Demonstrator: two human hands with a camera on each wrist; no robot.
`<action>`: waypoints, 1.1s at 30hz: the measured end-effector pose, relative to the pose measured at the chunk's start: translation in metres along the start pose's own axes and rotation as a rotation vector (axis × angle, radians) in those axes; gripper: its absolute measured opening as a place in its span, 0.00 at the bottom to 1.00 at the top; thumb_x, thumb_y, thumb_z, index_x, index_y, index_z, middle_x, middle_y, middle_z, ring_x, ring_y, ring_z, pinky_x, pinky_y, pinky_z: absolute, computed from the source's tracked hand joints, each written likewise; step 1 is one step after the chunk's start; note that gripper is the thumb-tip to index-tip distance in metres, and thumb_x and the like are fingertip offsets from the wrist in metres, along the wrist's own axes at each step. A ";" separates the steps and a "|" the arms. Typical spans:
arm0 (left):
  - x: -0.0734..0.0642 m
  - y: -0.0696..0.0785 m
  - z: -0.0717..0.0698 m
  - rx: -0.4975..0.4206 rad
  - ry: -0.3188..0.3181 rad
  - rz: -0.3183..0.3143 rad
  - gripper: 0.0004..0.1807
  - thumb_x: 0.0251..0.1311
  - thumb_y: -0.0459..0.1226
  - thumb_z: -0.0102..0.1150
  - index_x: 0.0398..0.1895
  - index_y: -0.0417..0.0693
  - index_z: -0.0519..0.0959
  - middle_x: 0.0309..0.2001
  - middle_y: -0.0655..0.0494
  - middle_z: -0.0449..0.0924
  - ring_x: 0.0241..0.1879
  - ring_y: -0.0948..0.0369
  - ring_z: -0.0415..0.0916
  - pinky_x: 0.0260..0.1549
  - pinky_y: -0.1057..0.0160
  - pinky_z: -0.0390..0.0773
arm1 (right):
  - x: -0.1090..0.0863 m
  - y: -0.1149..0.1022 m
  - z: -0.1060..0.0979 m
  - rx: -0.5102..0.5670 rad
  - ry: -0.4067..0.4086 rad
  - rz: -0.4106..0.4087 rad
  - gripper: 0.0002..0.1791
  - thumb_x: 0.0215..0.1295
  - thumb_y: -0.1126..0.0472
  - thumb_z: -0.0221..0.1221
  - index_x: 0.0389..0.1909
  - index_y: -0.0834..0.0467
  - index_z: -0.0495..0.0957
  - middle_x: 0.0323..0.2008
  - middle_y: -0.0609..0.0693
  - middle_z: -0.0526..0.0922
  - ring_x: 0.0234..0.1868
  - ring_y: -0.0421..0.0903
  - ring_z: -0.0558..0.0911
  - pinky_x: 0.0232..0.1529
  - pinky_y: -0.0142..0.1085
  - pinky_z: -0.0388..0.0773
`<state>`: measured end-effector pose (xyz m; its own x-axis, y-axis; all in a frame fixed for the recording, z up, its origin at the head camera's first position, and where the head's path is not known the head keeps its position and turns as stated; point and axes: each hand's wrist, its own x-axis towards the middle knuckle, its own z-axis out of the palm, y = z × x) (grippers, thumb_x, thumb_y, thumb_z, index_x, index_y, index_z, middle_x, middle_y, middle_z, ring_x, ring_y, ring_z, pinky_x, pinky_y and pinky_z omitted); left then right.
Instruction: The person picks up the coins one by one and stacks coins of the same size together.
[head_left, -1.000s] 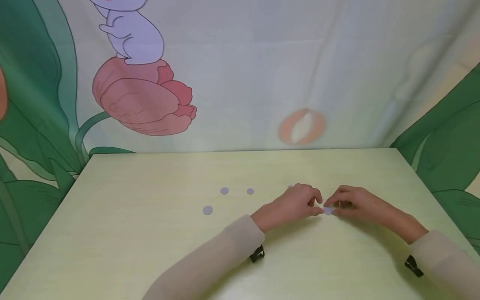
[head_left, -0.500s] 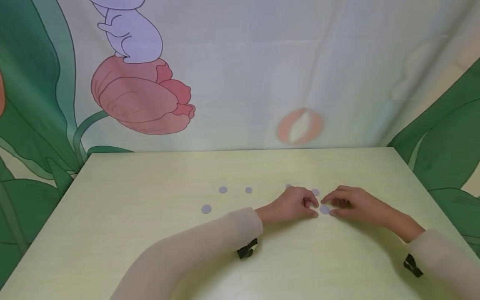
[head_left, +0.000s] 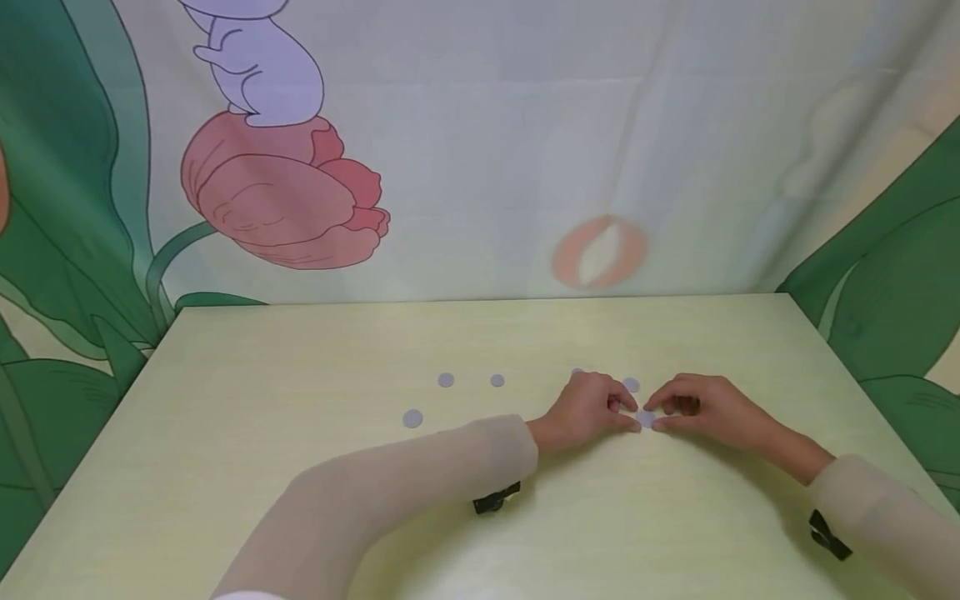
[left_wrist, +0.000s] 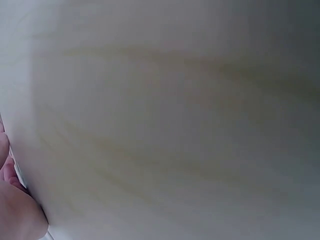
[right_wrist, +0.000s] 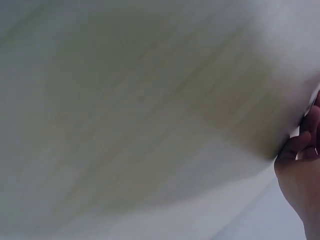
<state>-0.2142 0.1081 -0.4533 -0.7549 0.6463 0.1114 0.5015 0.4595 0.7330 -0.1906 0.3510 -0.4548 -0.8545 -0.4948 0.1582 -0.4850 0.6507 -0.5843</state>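
Observation:
In the head view a small pale lilac disc (head_left: 646, 419) sits between my two hands on the right part of the table. My left hand (head_left: 588, 408) comes at it from the left, thumb and forefinger at its edge. From the other side my right hand (head_left: 708, 408) has its thumb and bent forefinger at the right edge. Just behind the fingertips lies another disc (head_left: 631, 385). A further disc (head_left: 577, 372) is mostly hidden behind my left hand. Both wrist views catch only parts of the fingers at the border, with the disc out of sight.
Farther left on the pale yellow-green table (head_left: 247, 467) lie three more discs: two in the back row (head_left: 446, 380) and one nearer the front (head_left: 412, 418). A printed curtain (head_left: 480, 150) hangs right behind the table's back edge.
My left fingertips drew back a little from the disc, then came up to its edge again. The disc shifted slightly left. The disc behind the fingers, hidden at first, now shows.

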 end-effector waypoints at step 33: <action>-0.002 0.003 -0.004 -0.021 0.014 0.002 0.04 0.57 0.35 0.75 0.33 0.44 0.89 0.24 0.62 0.81 0.25 0.73 0.70 0.30 0.78 0.70 | -0.004 -0.006 0.009 0.001 0.067 0.010 0.11 0.56 0.61 0.75 0.37 0.45 0.86 0.30 0.36 0.80 0.30 0.37 0.75 0.31 0.29 0.73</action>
<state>-0.2128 0.1055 -0.4484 -0.7602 0.6381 0.1221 0.4937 0.4453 0.7470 -0.1830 0.3440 -0.4590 -0.8699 -0.4487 0.2049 -0.4760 0.6548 -0.5870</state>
